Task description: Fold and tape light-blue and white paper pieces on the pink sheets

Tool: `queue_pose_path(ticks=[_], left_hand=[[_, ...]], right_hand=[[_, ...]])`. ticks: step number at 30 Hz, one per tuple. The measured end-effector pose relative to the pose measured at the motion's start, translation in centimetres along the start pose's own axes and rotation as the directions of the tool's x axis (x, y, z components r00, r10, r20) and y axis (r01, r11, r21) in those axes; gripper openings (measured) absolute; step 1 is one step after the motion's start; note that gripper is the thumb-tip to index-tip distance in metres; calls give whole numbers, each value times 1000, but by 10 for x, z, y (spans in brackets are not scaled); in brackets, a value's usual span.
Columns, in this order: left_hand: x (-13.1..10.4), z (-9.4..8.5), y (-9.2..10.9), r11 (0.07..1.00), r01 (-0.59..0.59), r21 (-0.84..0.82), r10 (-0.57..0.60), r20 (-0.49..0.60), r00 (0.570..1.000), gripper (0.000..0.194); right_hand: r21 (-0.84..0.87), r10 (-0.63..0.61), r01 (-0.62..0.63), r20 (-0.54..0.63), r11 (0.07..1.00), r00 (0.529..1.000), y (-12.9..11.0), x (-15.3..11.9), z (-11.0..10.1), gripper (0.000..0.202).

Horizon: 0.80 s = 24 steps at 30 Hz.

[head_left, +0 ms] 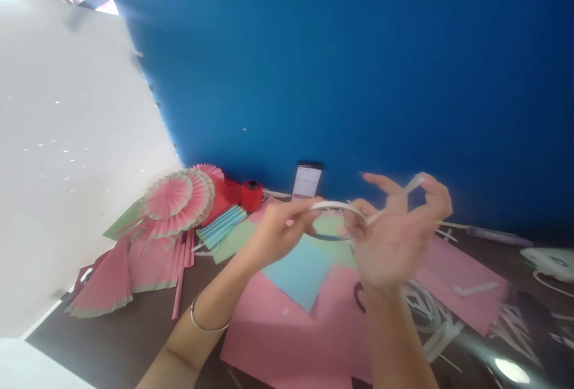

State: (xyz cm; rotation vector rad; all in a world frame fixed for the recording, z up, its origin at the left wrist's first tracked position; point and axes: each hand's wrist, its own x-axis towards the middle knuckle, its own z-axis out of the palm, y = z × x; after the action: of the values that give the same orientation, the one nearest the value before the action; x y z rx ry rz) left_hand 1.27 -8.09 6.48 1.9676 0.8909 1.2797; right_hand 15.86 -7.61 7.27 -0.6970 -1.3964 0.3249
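A thin ring-shaped roll of white tape is held up over the coloured paper. My left hand pinches its left side between thumb and fingers. At the right side, my right hand is blurred, with some fingers closed on the roll's edge and others raised apart. A short translucent strip, seemingly tape, clings to a raised fingertip of that hand. Below the roll lie a light blue sheet and larger pink sheets, with a green sheet partly underneath.
Pink-and-green folded paper fans pile up at left, beside a red tape roll and pleated blue paper. A phone leans on the blue wall. At right are a pink sheet, paper strips and a purple pen.
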Motion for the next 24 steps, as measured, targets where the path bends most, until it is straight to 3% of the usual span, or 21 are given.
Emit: queue_pose_path(ticks=[4, 6, 11, 18, 22, 24], left_hand=[[7, -13, -12, 996, 39, -79, -40, -5, 999, 35], [9, -16, -14, 993, 56, -104, -58, -21, 998, 35], [9, -19, -15, 976, 82, -201, -86, -13, 996, 33], [6, -27, -14, 967, 163, -195, -131, 166, 977, 33], [5, -31, -11, 972, 206, -114, -168, 277, 946, 29], [6, -33, -11, 974, 210, -85, -168, 350, 922, 25]], right_hand=[[80, 110, -127, 193, 989, 975, 1, 6, -7, 53], [108, 191, -228, 281, 968, 941, 5, 9, -8, 58], [130, 420, -551, 513, 824, 749, 15, 13, -9, 61], [222, 385, -734, 735, 641, 558, 30, 3, -4, 54], [173, 357, -734, 786, 657, 505, 40, -2, -3, 57], [108, 340, -720, 827, 686, 448, 43, -3, -5, 59]])
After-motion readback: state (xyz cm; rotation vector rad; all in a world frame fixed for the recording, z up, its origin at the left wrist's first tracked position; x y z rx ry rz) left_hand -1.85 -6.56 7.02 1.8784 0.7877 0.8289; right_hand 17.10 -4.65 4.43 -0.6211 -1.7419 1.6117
